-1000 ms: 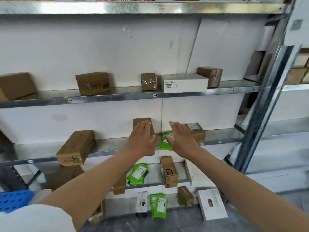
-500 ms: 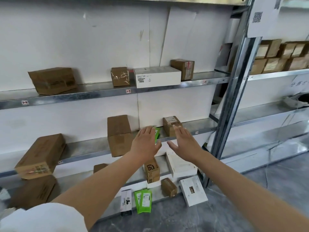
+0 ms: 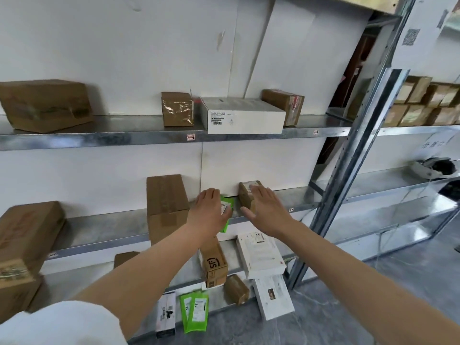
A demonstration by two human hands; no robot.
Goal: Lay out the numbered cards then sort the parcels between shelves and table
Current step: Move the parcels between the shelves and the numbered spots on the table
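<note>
Green packet [image 3: 228, 204] is partly covered under the left hand [image 3: 209, 216]; whether it is gripped cannot be told. Brown box [image 3: 245, 196] is touched beneath the flat, released right hand [image 3: 267, 212].

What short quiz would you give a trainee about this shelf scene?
1. True or false: the left hand is at the green pouch on the middle shelf.
2. Which thing does the right hand reach over? A: a blue crate. B: the small brown box. C: a roll of tape.
3. What colour is the long flat box on the upper shelf?

Key: 1 true; 2 B; 3 white.
</note>
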